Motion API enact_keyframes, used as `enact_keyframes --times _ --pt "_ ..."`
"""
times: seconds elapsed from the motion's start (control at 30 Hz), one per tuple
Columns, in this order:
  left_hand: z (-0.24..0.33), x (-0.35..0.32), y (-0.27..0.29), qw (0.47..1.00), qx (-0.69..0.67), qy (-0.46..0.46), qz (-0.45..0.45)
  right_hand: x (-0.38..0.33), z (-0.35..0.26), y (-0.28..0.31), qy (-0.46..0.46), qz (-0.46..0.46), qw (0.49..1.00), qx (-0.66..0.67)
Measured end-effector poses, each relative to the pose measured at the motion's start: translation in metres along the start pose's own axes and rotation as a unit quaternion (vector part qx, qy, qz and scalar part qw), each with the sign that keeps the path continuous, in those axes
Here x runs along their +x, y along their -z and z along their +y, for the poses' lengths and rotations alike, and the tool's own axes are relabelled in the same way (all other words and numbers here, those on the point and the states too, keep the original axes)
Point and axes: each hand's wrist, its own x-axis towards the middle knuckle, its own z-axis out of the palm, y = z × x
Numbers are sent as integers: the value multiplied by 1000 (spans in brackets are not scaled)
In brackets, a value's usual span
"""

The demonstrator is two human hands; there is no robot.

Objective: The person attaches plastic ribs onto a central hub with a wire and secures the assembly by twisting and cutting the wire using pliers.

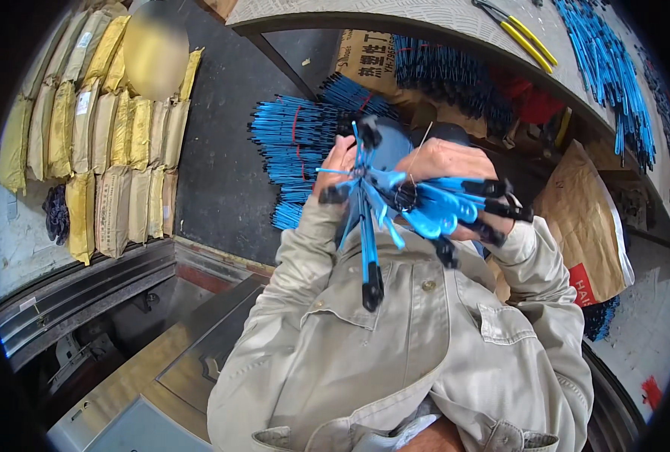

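Note:
In front of my chest I hold a loose bundle of thin blue rods with black ends (pixel 369 241); the rods fan out in several directions. My left hand (pixel 337 162) is closed around the left part of the bundle, its fingers partly hidden behind the rods. My right hand (pixel 452 162) is closed at the right part, knuckles up, with rods spreading below it. A thin pale strand (pixel 425 134) sticks up beside the right fingers. A black ring-like part (pixel 405 197) sits amid the rods between my hands. Just beyond my left hand lie banded bundles of similar rods (pixel 286 147).
A table (pixel 418 16) spans the top right, bearing yellow-handled pliers (pixel 527 39) and a pile of blue rods (pixel 610 75). Under it are more rods (pixel 448 75) and a cardboard box (pixel 365 56). Paper sacks (pixel 86 128) are stacked at left. A brown paper bag (pixel 580 218) stands at right.

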Motion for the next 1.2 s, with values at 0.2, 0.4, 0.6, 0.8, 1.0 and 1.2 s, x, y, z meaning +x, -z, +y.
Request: enact_keyframes --times 0.2,0.4,0.6,0.8,1.0,1.2 --pt "30 -34 -75 970 210 -92 -83 -18 2 -9 -266 -10 948 175" --pt "14 -35 -75 970 211 -89 -79 -37 17 -9 -297 74 898 317" --pt "5 -32 -78 922 291 -194 -166 -41 16 -14 -221 31 931 289" --pt "17 -54 -106 936 284 -152 -143 -44 8 -16 -161 98 953 236" --pt "17 -58 -117 908 355 -146 -169 -38 9 -12 -108 62 975 186" --pt "16 -57 -116 929 302 -130 -171 -39 -4 -13 -136 66 964 217"
